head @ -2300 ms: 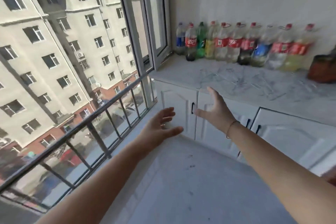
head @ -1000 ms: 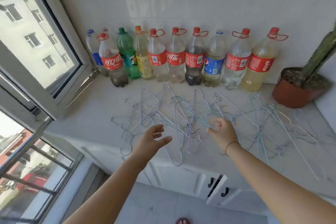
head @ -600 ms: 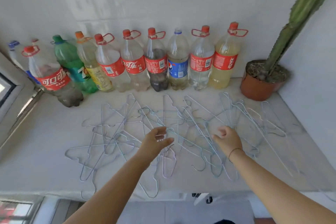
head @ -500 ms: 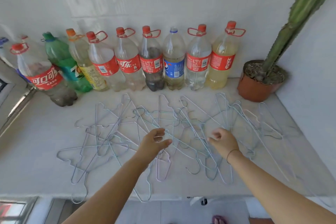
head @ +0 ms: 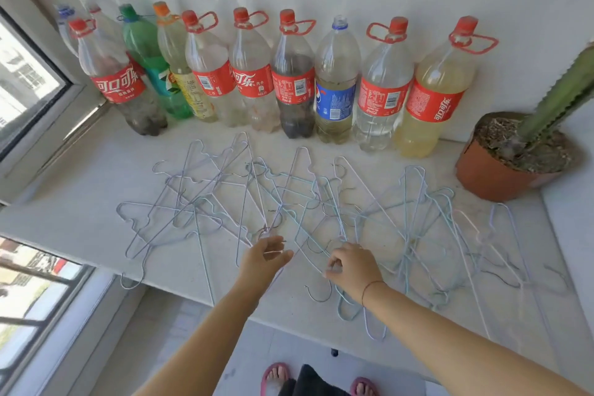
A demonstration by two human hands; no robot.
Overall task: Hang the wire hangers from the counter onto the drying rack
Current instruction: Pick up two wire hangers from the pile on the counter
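Plastic bottles (head: 294,87) stand behind the tangled wire hangers (head: 313,219)

Many thin wire hangers (head: 321,202), coated pale blue, lilac and white, lie flat in one overlapping tangle across the worktop (head: 80,219), with a few hooks jutting past its front edge.

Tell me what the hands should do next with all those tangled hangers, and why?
Probably lift gently, just a little. The left hand and right hand each seem to pinch a wire in the wire hangers, which lie crisscrossed in a heap on the counter. A slow lift would show whether neighbours come along snagged before carrying anything away.
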